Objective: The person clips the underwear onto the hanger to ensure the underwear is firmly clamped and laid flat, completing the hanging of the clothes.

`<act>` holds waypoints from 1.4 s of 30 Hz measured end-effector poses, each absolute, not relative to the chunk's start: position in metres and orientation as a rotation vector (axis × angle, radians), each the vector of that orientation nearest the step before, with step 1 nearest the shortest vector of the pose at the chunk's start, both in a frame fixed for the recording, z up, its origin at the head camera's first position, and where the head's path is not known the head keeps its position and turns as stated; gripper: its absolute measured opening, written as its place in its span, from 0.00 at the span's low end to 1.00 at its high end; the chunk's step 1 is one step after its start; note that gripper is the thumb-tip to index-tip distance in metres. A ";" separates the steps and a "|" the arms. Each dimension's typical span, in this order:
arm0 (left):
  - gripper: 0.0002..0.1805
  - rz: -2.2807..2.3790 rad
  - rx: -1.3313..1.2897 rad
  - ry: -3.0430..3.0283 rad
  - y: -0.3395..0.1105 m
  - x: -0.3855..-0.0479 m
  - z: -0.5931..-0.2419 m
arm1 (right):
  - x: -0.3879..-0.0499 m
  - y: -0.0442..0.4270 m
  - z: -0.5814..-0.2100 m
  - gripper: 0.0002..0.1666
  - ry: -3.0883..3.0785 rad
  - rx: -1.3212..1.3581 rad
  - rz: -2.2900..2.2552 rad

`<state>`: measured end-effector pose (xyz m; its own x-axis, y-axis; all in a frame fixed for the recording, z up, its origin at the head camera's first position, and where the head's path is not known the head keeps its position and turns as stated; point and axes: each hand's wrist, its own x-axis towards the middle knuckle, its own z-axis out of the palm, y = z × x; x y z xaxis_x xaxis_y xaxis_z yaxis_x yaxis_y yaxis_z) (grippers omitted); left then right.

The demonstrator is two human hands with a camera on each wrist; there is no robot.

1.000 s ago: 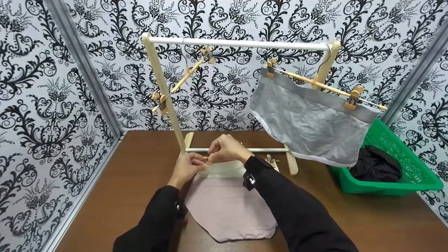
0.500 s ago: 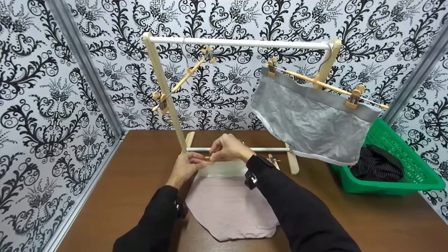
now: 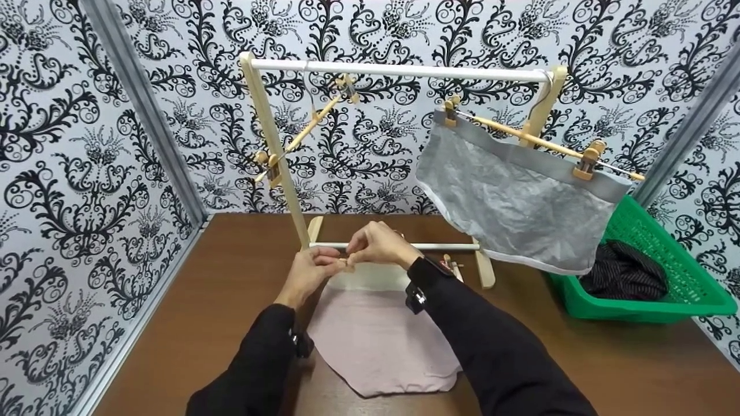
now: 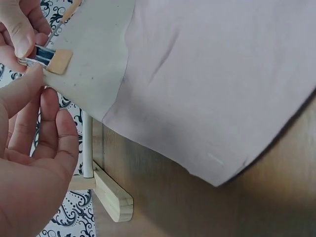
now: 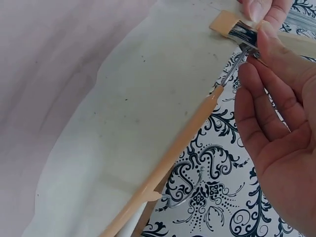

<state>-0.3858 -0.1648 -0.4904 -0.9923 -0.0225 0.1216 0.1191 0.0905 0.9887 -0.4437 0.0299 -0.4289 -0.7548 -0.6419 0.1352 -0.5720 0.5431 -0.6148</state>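
Well, amid black-scrolled walls (image 3: 393,34), a pink-and-cream cloth (image 3: 381,329) spreads over the brown worktop (image 3: 231,271); the right hand's (image 3: 378,242) fingers pinch a hanger clip (image 5: 223,23) on the cloth's cream edge, the left hand's (image 3: 305,274) the corner alongside.

Green basket (image 3: 630,309) holding dark striped cloth (image 3: 623,271), brown table (image 3: 225,294), black-and-white patterned wall (image 3: 381,150)

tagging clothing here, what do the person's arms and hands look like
The left sleeve and right sleeve are long and black, each with a dark wrist camera near the cuff. The left hand and right hand are ungloved.
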 end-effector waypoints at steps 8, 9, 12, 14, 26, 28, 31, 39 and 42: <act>0.14 -2.058 -0.093 -2.211 -0.164 -0.385 -0.493 | -0.443 0.025 -0.434 0.19 2.611 -0.984 -0.982; 0.14 -2.045 -0.090 -2.221 -0.164 -0.385 -0.493 | -0.443 0.024 -0.435 0.22 2.606 -0.978 -0.975; 0.14 -1.982 -0.081 -2.261 -0.163 -0.384 -0.494 | -0.442 0.024 -0.437 0.30 2.603 -0.983 -0.951; 0.14 -1.944 -0.075 -2.284 -0.163 -0.383 -0.493 | -0.440 0.025 -0.437 0.37 2.622 -1.000 -0.933; 0.17 -1.754 -0.114 -2.316 -0.155 -0.385 -0.488 | -0.415 0.062 -0.441 0.33 2.765 -0.972 -0.982; 0.16 -1.698 -0.168 -2.328 -0.151 -0.385 -0.486 | -0.412 0.075 -0.441 0.33 2.779 -0.953 -0.968; 0.15 -1.607 -0.251 -2.377 -0.144 -0.385 -0.481 | -0.408 0.097 -0.441 0.33 2.800 -0.954 -0.956; 0.19 -1.174 -0.555 -2.639 -0.109 -0.384 -0.470 | -0.389 0.156 -0.457 0.28 2.817 -0.897 -0.990; 0.21 -1.041 -0.673 -2.757 -0.091 -0.382 -0.466 | -0.384 0.170 -0.468 0.24 2.872 -0.792 -0.931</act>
